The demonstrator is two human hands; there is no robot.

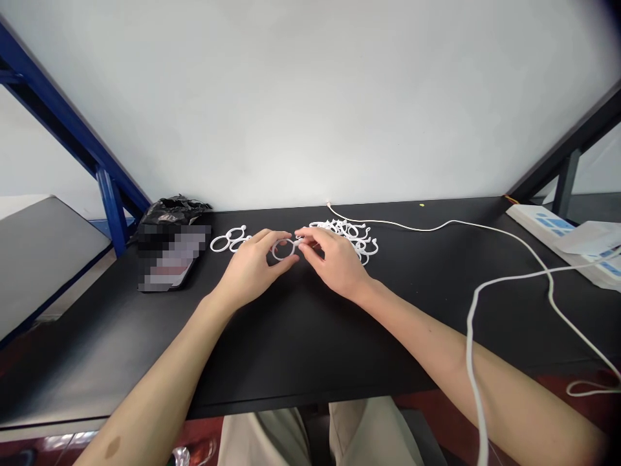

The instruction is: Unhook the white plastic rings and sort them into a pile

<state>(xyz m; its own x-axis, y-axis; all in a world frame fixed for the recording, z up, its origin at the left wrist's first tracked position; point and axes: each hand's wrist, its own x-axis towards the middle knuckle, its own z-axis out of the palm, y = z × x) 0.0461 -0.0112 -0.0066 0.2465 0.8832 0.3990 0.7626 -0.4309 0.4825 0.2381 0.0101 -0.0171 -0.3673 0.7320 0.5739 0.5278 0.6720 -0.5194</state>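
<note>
My left hand grips a white plastic ring by its side, fingers above and thumb below. My right hand pinches the small knob at that ring's right edge between thumb and fingertips. Both hands are over the middle of the black table. Just behind my right hand lies a loose pile of white rings with small ends like hooks or knobs. A few more such rings rest left of my left hand, which partly covers them.
At the left lie a crumpled black plastic bag and a partly blurred phone-like object. A white cable runs across the table's back and right, looping over my right forearm. White-and-blue packs sit at the right edge. Blue frame bars flank the left.
</note>
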